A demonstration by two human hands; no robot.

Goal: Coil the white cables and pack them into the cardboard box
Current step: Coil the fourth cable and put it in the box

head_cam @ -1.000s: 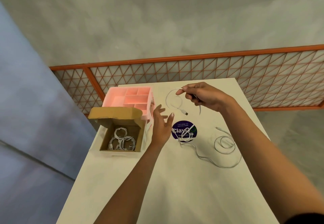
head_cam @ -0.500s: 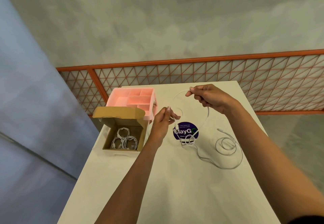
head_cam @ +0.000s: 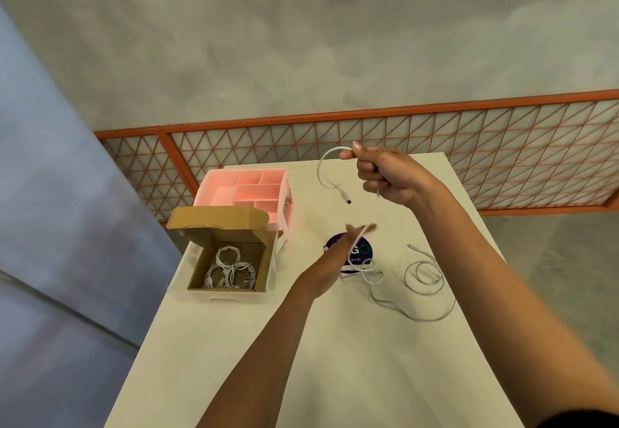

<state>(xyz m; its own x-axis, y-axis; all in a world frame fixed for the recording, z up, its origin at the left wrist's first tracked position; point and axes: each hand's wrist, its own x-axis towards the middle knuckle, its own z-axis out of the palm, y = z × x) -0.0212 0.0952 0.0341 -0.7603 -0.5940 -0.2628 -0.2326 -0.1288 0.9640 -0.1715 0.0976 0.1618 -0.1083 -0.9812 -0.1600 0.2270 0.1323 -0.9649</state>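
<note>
Left hand (head_cam: 331, 260) swung rightward; right fingers (head_cam: 367, 168) curl round white cable (head_cam: 345, 197)

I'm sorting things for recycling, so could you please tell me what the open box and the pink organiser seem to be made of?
The cardboard box looks like brown cardboard, matte, with creased fold-over flaps. The pink organiser seems to be moulded plastic, smooth and evenly coloured, with thin dividers; its look alone cannot confirm it.

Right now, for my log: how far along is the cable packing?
Done: several coiled white cables lie in the cardboard box. In hand: the right hand grips one white cable, first loop formed. Left: its loose tail on the white table needs coiling and boxing.
</note>
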